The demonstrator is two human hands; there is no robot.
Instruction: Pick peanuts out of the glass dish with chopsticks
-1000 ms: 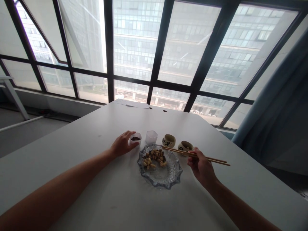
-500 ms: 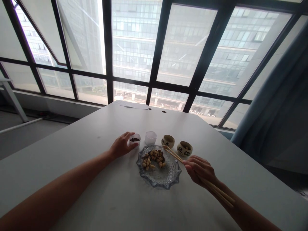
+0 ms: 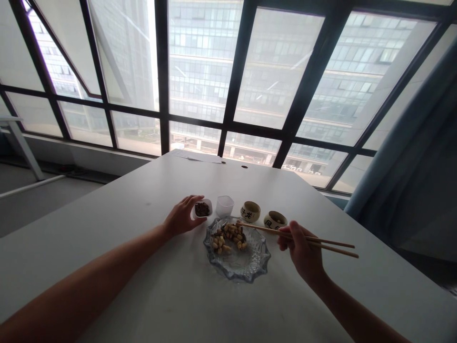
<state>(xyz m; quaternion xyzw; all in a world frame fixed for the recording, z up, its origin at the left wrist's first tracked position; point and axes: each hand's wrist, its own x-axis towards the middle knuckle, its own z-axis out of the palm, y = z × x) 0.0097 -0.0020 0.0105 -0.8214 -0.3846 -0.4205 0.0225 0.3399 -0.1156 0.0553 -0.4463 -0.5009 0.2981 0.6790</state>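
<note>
My left hand (image 3: 181, 216) wraps around a small white cup (image 3: 203, 209) with dark bits inside, tipped toward the glass plate. A scalloped glass plate (image 3: 246, 267) in front of me holds a pile of nuts (image 3: 228, 236) on its far side. My right hand (image 3: 303, 250) grips a pair of wooden chopsticks (image 3: 317, 240); their tips reach over the plate's far right rim, close to the nuts.
An empty clear plastic cup (image 3: 224, 206) and two small ceramic cups (image 3: 250, 211) (image 3: 275, 219) stand in a row behind the plate on the white table (image 3: 143, 267). Papers (image 3: 194, 155) lie at the far table edge. Large windows rise beyond; a blue curtain (image 3: 414, 152) hangs right.
The left hand has tilted the small white cup toward the plate. The right hand swung the chopsticks from pointing along my forearm back to level, tips over the plate rim.
</note>
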